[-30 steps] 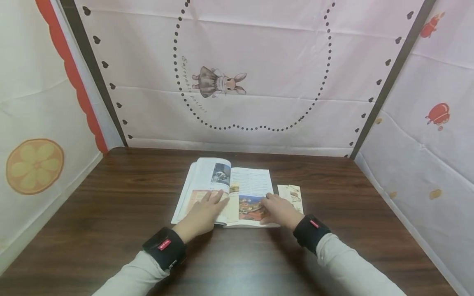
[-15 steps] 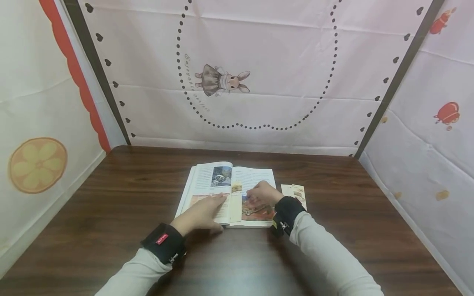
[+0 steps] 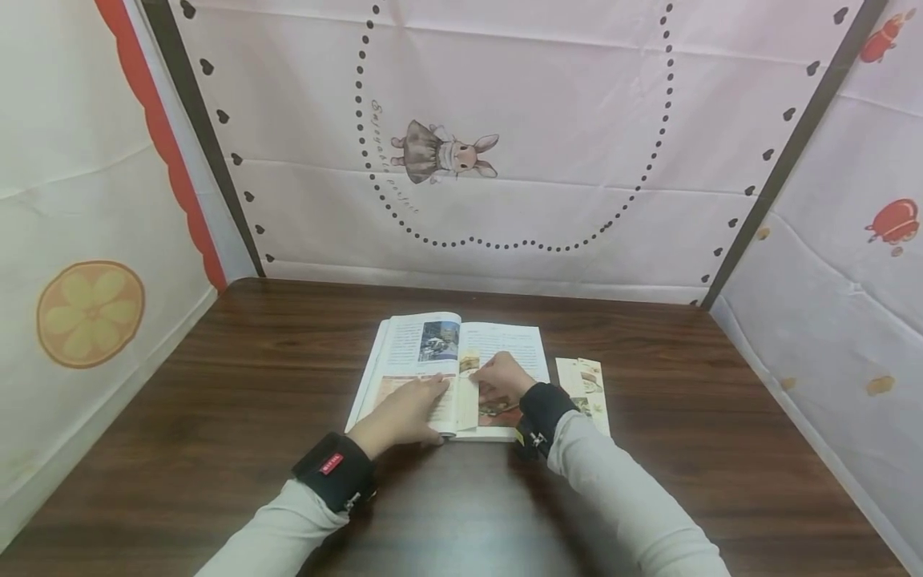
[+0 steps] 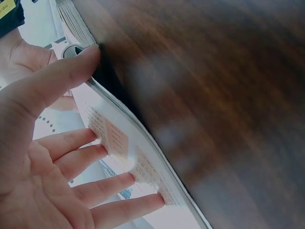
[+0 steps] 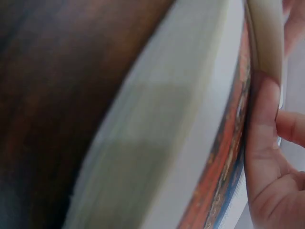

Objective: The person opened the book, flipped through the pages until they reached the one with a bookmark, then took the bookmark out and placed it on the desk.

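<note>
An open book (image 3: 411, 344) lies on the table, printed with text and colour photos. My left hand (image 3: 407, 410) has its fingers spread on the left page; in the left wrist view the fingertips (image 4: 128, 179) touch the paper and the thumb is at the book's lower edge. A cream bookmark (image 3: 467, 410) with a small picture near its top lies along the gutter on the right page. My right hand (image 3: 505, 375) pinches its right edge between thumb and index finger; the right wrist view shows the cream bookmark (image 5: 267, 40) at those fingertips. The right hand covers part of the page's photo.
More cream cards (image 3: 591, 385) with printed pictures lie just right of the book, partly behind the right wrist. The brown wooden table (image 3: 238, 385) ends at printed cloth walls (image 3: 577, 160) behind and on both sides.
My right hand has moved left from the page's right side to the bookmark and now pinches it. The left hand stays on the left page, its thumb lowered to the book's near edge.
</note>
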`<state>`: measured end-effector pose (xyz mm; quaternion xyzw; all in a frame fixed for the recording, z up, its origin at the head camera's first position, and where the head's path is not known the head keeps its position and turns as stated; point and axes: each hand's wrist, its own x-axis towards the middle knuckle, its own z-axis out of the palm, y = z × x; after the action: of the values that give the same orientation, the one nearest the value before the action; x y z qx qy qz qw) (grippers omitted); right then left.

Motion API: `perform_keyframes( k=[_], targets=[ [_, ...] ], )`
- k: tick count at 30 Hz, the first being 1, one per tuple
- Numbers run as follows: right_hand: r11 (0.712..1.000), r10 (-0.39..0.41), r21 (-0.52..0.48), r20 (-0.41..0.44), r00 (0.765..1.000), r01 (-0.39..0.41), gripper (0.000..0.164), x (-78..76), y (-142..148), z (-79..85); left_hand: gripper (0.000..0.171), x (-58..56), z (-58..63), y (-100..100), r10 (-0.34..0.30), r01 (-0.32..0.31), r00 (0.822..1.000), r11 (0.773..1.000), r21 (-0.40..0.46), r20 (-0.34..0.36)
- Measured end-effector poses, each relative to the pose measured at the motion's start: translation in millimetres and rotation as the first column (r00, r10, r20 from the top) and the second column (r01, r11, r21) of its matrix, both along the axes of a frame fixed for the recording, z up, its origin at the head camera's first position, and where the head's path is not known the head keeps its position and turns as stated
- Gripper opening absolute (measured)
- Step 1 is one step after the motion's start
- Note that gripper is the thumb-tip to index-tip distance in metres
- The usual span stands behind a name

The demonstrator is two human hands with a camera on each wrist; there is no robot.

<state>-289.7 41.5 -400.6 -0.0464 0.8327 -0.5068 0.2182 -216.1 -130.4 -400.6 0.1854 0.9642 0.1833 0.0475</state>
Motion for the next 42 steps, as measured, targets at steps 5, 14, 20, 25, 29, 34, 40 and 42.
perform_keyframes(
  k=[5, 14, 20, 25, 29, 34, 40, 42],
  targets=[
    [0.999, -0.010, 0.034, -0.043, 0.999, 0.011, 0.020, -2.9, 15, -0.2, 0.084, -1.0, -0.9, 3, -0.010, 0.010, 1.000, 1.000, -0.003, -0.010],
    [0.997, 0.050, 0.063, -0.034, 0.998, -0.048, 0.020, -10.1, 86, 5.9, 0.084, 1.9, -1.2, 1, 0.000, -0.001, 1.000, 1.000, -0.013, -0.028],
    [0.994, 0.043, 0.099, -0.017, 0.999, -0.041, 0.019, -9.8, 142, 12.8, 0.084, 1.9, -3.0, 0, 0.010, -0.011, 1.000, 1.000, -0.012, -0.020],
    [0.996, 0.022, 0.084, -0.028, 0.999, -0.019, 0.018, -27.5, 203, -12.1, 0.084, 1.3, -2.9, 0, 0.005, -0.005, 1.000, 1.000, -0.014, -0.019],
    [1.000, 0.009, -0.025, 0.010, 1.000, -0.009, 0.021, -75.8, 266, -83.4, 0.084, 0.7, -2.5, 0, 0.001, -0.001, 1.000, 1.000, -0.024, -0.021],
    [0.995, -0.099, 0.012, -0.001, 0.995, 0.099, 0.021, -69.8, 264, -88.0, 0.084, 0.5, -2.8, -1, 0.005, -0.005, 1.000, 1.000, -0.029, -0.017],
    [0.818, -0.118, 0.527, -0.242, 0.963, 0.232, 0.029, 1.2, 200, 1.1, 0.084, -0.3, -2.9, 1, 0.010, -0.010, 1.000, 1.000, -0.020, -0.006],
    [0.748, -0.069, 0.619, -0.283, 0.957, 0.238, 0.032, 6.1, 194, 8.0, 0.084, -0.7, -2.5, 2, 0.017, -0.017, 1.000, 1.000, -0.020, 0.000]
  ],
)
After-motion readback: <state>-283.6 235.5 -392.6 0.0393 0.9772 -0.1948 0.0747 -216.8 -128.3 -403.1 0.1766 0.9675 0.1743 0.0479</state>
